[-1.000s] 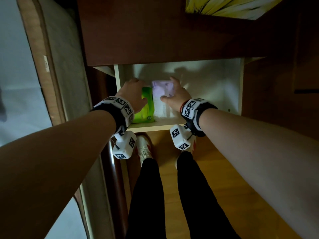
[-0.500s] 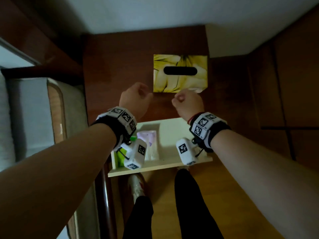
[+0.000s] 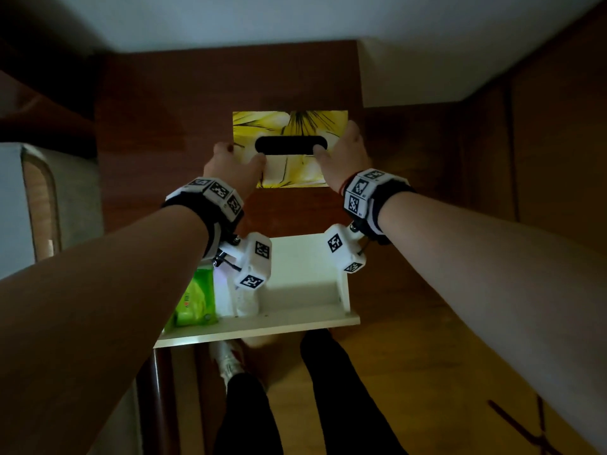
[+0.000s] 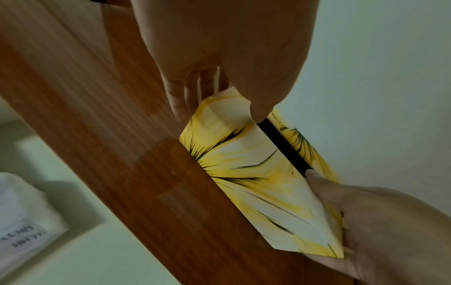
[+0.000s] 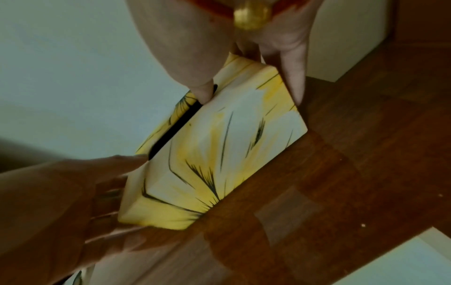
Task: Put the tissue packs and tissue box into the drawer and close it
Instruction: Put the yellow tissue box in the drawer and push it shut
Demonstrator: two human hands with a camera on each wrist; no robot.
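Dim room: pale wall (image 3: 230, 18), reddish-brown wooden nightstand (image 3: 157, 126), bed edge (image 3: 42, 192) alongside, light wooden floor (image 3: 410, 372).

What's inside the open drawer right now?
In the drawer, at its left end, lie a green tissue pack and a pale tissue pack beside it. The left wrist camera covers part of the pale pack. The drawer's right side shows bare bottom.

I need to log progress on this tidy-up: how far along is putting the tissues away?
Done: the green tissue pack and a pale pack beside it already lie in the open drawer. In hand: the left hand and right hand grip the ends of the yellow tissue box, which looks to be resting on the cabinet top. Left: placing the box in the drawer's free right side, then closing it.
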